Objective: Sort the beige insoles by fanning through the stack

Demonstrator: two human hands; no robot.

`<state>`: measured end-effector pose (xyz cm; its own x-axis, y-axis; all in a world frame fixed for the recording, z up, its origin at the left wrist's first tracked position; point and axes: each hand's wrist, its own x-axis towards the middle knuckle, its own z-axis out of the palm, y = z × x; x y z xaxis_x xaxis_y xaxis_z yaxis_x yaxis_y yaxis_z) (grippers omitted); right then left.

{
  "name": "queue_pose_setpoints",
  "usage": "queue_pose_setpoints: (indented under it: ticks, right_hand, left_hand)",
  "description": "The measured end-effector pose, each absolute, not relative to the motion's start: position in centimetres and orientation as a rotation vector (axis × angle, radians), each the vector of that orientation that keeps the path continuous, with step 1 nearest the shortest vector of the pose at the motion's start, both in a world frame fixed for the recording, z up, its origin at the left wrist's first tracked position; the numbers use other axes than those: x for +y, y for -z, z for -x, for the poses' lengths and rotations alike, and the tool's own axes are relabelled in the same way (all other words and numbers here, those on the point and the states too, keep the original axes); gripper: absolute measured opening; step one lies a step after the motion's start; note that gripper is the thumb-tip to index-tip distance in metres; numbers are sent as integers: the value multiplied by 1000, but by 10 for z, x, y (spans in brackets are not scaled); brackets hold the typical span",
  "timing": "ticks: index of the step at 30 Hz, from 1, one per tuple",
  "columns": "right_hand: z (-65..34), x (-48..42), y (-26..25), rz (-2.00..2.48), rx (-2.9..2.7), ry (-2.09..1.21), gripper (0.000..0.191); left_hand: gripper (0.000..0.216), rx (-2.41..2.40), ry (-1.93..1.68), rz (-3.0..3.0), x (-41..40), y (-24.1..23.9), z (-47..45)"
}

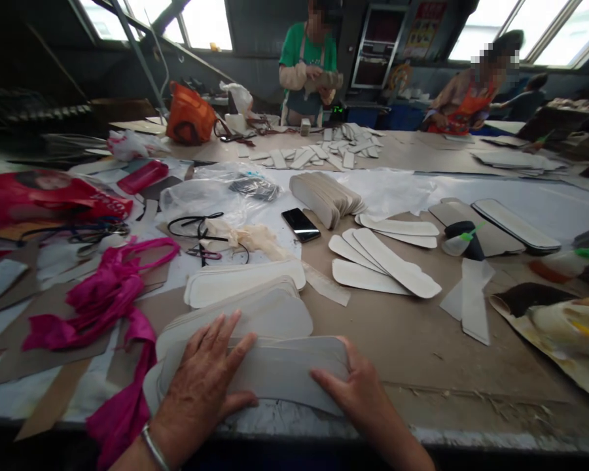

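My left hand (203, 379) lies flat, fingers spread, on a fanned stack of pale grey insole-shaped pieces (275, 366) at the near table edge. My right hand (356, 386) grips the right end of the same stack, thumb on top and fingers curled under its edge. A second heap of the same pieces (245, 284) lies just behind. Several loose white insole pieces (383, 265) sit further right on brown cardboard.
A pink bag (112, 307) lies at the left. A black phone (300, 224), clear plastic bags (211, 193), a glue bottle (459, 242) and more stacks (326, 196) are mid-table. Two people (308, 62) work at the far side.
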<state>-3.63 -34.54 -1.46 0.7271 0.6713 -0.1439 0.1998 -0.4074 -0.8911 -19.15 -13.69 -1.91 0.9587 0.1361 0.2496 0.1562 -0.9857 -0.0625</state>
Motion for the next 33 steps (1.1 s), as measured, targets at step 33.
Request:
queue_pose_setpoints:
  ticks: [33]
  right_hand:
    - [21,-322,50,1750,-1097,-251,71]
  left_hand:
    - [51,-1017,-414,2876,-154,-27,201]
